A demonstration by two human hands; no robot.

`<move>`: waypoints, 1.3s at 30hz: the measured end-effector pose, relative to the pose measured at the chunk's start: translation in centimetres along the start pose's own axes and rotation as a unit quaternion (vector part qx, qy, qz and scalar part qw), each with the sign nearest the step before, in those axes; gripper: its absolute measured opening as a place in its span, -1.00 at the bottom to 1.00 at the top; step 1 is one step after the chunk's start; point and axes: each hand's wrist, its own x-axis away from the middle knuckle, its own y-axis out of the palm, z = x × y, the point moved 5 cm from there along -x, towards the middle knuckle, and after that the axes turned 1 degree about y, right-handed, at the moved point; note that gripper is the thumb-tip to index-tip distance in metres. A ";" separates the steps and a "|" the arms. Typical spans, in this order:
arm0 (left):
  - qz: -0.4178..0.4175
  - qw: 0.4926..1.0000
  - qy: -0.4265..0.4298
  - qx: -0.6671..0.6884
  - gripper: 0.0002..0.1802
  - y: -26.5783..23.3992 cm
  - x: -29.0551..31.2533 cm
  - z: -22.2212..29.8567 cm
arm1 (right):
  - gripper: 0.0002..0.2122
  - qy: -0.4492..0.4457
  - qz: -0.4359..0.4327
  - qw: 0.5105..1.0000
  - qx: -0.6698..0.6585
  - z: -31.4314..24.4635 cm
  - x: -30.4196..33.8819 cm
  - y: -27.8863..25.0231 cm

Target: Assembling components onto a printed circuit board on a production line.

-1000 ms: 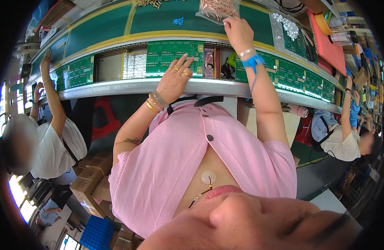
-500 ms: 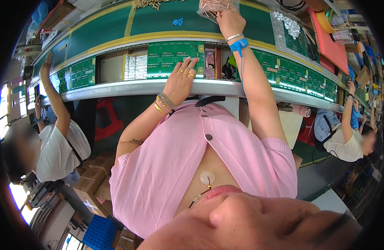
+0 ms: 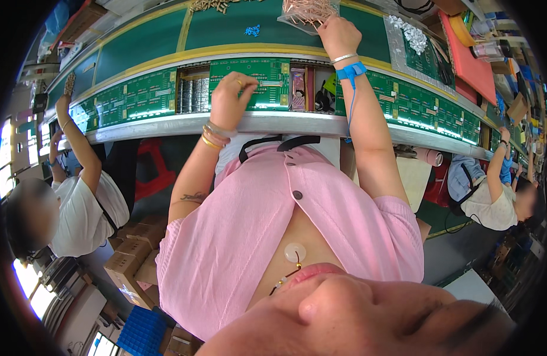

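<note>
A green circuit board [image 3: 273, 98] lies in the rail in front of me, with rows of small parts on it. Over its left half hovers my left hand [image 3: 229, 98], fingers curled and thumb bent toward them; whatever they may pinch is too small to make out. Farther off, my right hand [image 3: 340, 37] is at the near right edge of a clear plastic bag [image 3: 288, 19] full of thin copper-coloured pieces [image 3: 309, 9]. Its fingers are bent together among the pieces, the tips partly hidden. A blue wrist strap with a cord circles my right wrist.
More green boards sit in the rail to the left [image 3: 149, 95] and right [image 3: 416, 107]. Behind it lie small blue parts [image 3: 253, 30], tan parts [image 3: 217, 6] and whitish parts [image 3: 414, 38]. Co-workers sit on both sides, the left one's hand [image 3: 64, 102] near the rail.
My left hand has moved left and its flat fingers have curled. My right hand has shifted slightly right, toward the bag's edge. The boards on the left have slid right, narrowing the gap.
</note>
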 end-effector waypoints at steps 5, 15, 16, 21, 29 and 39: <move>-0.040 0.985 -0.155 0.061 -0.90 -0.2 -1.6 -2.6 | -0.91 -0.020 0.026 0.998 -0.051 -0.6 1.7 -2.8; -0.040 0.995 0.021 -0.086 -0.93 2.4 -3.3 -3.0 | -0.89 -0.034 -0.007 0.935 -0.352 0.6 3.5 -1.7; -0.032 0.995 0.021 -0.089 -0.92 2.5 -3.3 -3.1 | -0.89 -0.030 -0.017 0.935 -0.354 0.4 3.4 -1.6; -0.007 0.996 0.026 -0.086 -0.91 2.5 -3.2 -3.0 | -0.87 -0.036 -0.027 0.926 -0.376 -0.3 3.6 -1.5; -0.030 0.991 0.075 -0.108 -0.87 2.0 -3.1 -2.2 | -0.88 -0.054 -0.025 0.920 -0.388 -1.0 4.0 -2.3; 0.086 0.987 0.007 -0.136 -0.87 -0.1 -10.9 -7.9 | -0.91 -0.234 -0.079 0.910 -0.332 -6.3 9.3 -4.6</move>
